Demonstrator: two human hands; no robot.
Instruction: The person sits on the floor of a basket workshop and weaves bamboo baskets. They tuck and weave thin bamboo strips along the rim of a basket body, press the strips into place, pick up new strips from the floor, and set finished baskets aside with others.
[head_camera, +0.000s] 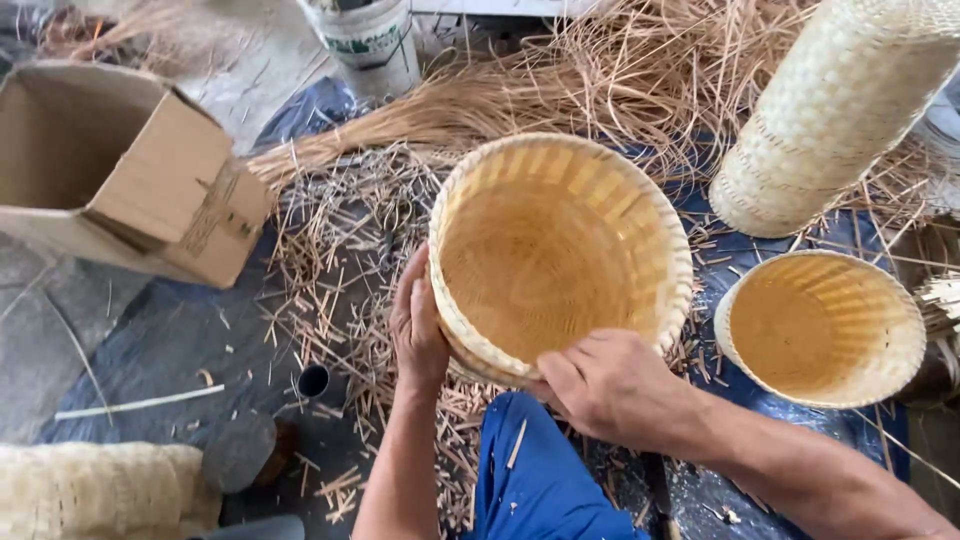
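A round woven bamboo basket (556, 250) lies tilted toward me, its open mouth showing the ribbed inside. My left hand (416, 325) presses flat against its left outer wall. My right hand (612, 385) grips the near rim at the bottom, fingers curled over the edge. The basket rests over my blue-trousered knee (530, 480).
A smaller finished basket (820, 328) sits at right, a stack of woven baskets (830, 110) behind it. An open cardboard box (120, 170) lies at left, a white bucket (368, 40) at the back. Bamboo strips and offcuts (340, 260) litter the dark sheet.
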